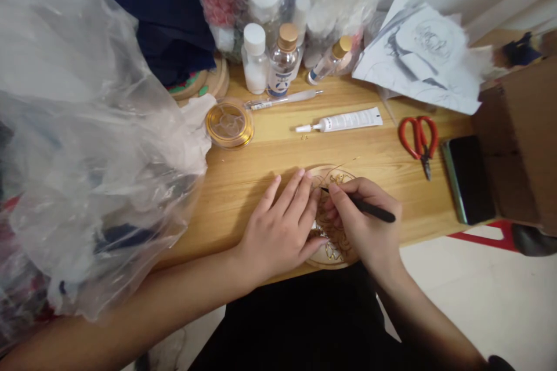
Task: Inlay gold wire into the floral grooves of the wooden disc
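Observation:
A round wooden hoop or board (319,262) lies at the table's front edge, with bent gold wire (335,249) in curls and loops over it. My left hand (281,226) rests flat with fingers stretched out, its fingertips on the left side of the round piece and its thumb near the wire. Slim black tweezers (369,207) are pinched in my right hand (369,220), their tip pointing left to the wire beside my left fingertips. One thin wire end sticks up past the far rim. My hands hide part of the wirework.
Behind lie a gold wire spool (230,123), a pen (287,99), a white glue tube (351,120) and several bottles (282,64). Red-handled pliers (420,142), a phone (469,179) and a cardboard box (526,145) are at right. Plastic bags (96,145) crowd the left.

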A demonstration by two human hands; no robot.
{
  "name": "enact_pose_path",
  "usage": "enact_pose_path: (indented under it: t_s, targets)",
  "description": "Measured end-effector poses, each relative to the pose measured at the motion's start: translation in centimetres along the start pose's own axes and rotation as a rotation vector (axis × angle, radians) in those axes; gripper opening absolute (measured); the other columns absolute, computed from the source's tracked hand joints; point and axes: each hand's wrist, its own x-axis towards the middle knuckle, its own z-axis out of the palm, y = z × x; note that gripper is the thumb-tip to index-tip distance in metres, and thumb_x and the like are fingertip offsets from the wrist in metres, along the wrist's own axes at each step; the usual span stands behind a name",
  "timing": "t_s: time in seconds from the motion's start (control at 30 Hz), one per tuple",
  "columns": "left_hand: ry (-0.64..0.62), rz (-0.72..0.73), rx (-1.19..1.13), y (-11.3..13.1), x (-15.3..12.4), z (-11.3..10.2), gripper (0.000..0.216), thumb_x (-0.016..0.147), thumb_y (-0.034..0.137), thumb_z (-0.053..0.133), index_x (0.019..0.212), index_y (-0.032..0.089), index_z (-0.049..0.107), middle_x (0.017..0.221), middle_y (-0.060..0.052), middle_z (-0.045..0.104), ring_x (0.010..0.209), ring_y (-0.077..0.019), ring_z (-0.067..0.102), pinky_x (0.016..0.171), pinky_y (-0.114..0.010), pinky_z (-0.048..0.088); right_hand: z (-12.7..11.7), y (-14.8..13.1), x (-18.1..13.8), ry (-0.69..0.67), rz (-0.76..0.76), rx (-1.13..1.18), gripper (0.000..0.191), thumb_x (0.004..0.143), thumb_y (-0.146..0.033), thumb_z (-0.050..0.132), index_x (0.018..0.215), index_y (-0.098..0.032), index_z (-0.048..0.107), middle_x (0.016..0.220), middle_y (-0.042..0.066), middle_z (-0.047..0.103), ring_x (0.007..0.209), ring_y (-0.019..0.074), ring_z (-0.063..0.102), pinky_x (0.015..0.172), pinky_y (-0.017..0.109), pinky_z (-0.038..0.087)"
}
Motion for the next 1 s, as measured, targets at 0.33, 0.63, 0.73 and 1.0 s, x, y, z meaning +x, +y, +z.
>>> enact_pose_path:
  t_s: [0.33, 0.63, 0.73, 1.0]
  targets:
    - [0.001, -0.012, 0.014, 0.05, 0.13, -0.21, 0.055, 0.093, 0.047, 0.046, 0.129, 0.007, 0.054, 0.143, -0.018, 0.048, 0.135, -0.0302, 0.043, 0.111, -0.047, 0.031, 0.02, -0.76, 0.82, -0.047, -0.007, -0.053, 0.017, 0.081, -0.024, 0.064, 0.097, -0.021, 0.058, 0.052, -0.006, 0.062, 0.041, 0.0110, 0.054, 0.042, 0.023, 0.047]
    - [-0.002, -0.006, 0.018, 0.01, 0.08, -0.18, 0.056, 0.093, 0.047, 0.047, 0.130, 0.006, 0.053, 0.142, -0.018, 0.049, 0.135, -0.0307, 0.043, 0.111, -0.048, 0.031, 0.40, -0.35, 0.70, -0.010, -0.001, -0.048, 0.021, 0.082, -0.023, 0.064, 0.093, -0.025, 0.046, 0.049, -0.007, 0.061, 0.038, 0.0133, 0.052, 0.039, 0.025, 0.042]
    - [-0.001, -0.005, 0.018, -0.01, 0.05, -0.13, 0.057, 0.093, 0.048, 0.047, 0.130, 0.006, 0.053, 0.142, -0.019, 0.049, 0.135, -0.0311, 0.042, 0.112, -0.048, 0.030, 0.58, -0.34, 0.62, 0.004, -0.001, -0.047, 0.024, 0.082, -0.023, 0.063, 0.094, -0.026, 0.042, 0.049, -0.007, 0.061, 0.037, 0.0140, 0.053, 0.038, 0.026, 0.042]
    - [0.013, -0.005, 0.025, -0.02, 0.01, -0.01, 0.057, 0.093, 0.047, 0.046, 0.131, 0.006, 0.052, 0.141, -0.018, 0.050, 0.135, -0.0309, 0.042, 0.111, -0.047, 0.030, 0.75, -0.60, 0.44, 0.055, 0.001, -0.136, 0.023, 0.081, -0.023, 0.064, 0.091, -0.025, 0.044, 0.050, -0.007, 0.058, 0.038, 0.0138, 0.052, 0.042, 0.029, 0.046]
